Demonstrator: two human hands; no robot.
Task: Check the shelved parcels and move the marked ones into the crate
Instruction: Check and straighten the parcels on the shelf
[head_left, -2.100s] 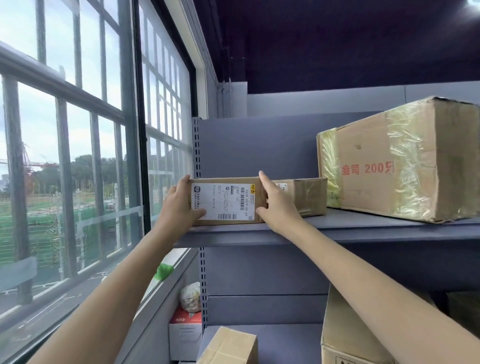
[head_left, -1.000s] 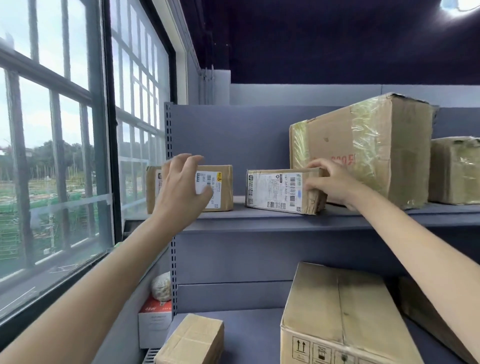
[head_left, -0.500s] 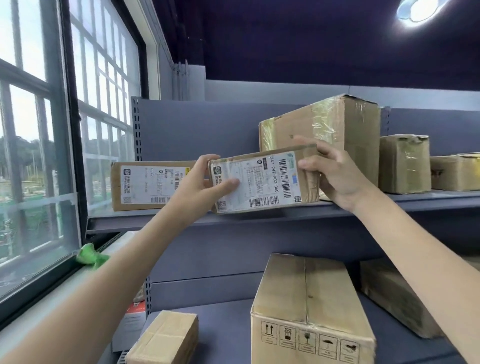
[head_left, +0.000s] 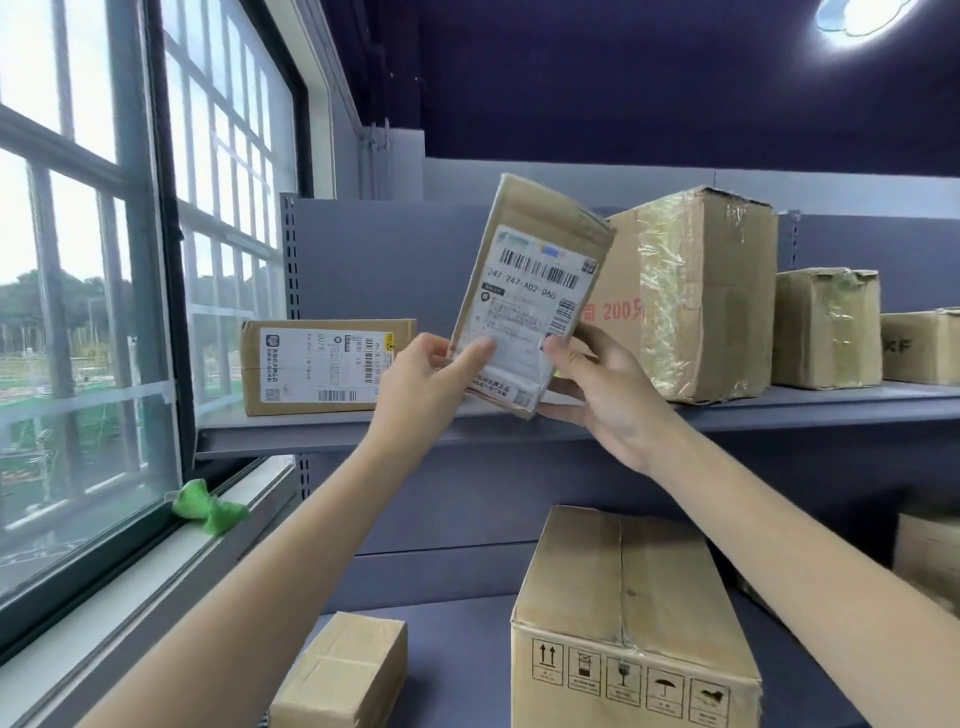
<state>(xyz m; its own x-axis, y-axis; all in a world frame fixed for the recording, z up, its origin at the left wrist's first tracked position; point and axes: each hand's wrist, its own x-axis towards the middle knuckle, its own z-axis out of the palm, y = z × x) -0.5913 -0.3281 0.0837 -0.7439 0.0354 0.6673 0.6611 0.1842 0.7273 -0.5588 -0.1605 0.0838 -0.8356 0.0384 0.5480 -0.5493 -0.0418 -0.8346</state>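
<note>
Head view: both hands (head_left: 519, 384) grip tilted, white-labelled brown parcel (head_left: 530, 296).

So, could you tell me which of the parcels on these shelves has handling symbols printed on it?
The big carton on the lower shelf, below the right hand. A row of black symbols runs along its front face; the other boxes show labels, tape or lettering instead.

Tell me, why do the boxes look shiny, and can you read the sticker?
Head view: clear tape on the big box glints under the ceiling lamp; the held parcel shows its large code sharply, but the small print blurs; window daylight washes out the left side.
</note>
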